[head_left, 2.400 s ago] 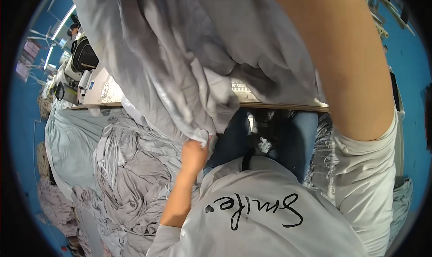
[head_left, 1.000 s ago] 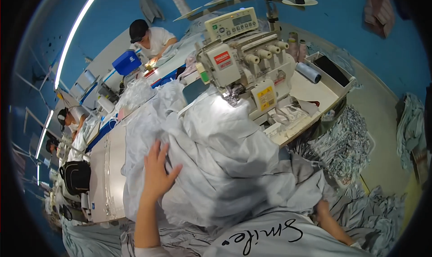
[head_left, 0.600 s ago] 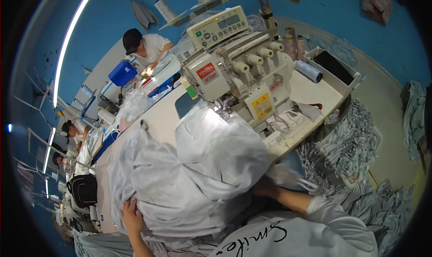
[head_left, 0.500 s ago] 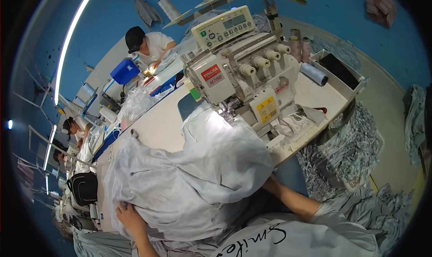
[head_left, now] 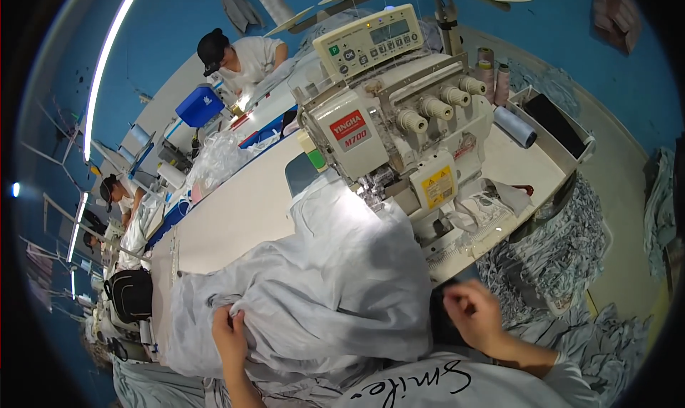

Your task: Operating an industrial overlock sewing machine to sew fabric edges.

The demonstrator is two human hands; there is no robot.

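The handling looks to be midway: the pale grey cloth [head_left: 335, 279] lies with its upper end at the brightly lit needle area of the white sewing machine [head_left: 357, 133], while its larger part is loose, spread over the front of the worktop [head_left: 228, 229] and down toward the person's lap. No finished seam can be made out, and whether the foot presses on the cloth is too small to tell; judging by how much lies bunched and unaligned, a good deal of it seems left to arrange. The left hand [head_left: 230, 333] has its fingers closed on a fold near the cloth's left side, pinching it into small creases. The right hand [head_left: 477, 315] is apart from the cloth, just beyond its right edge; its fingers are half curled and blurred, with nothing visible in them, so how far they close cannot be told. The cloth looks thin, soft and limp, smooth where it is drawn toward the needle area and falling in deep, rounded folds lower down. The machine is hard and boxy, with a row of ribbed, rounded knobs [head_left: 437, 108] and a slab-like control panel [head_left: 371, 40]. Right of it lies a blue-grey cylindrical spool [head_left: 515, 126], and below hangs a shaggy mass of shredded-looking scraps [head_left: 556, 229].
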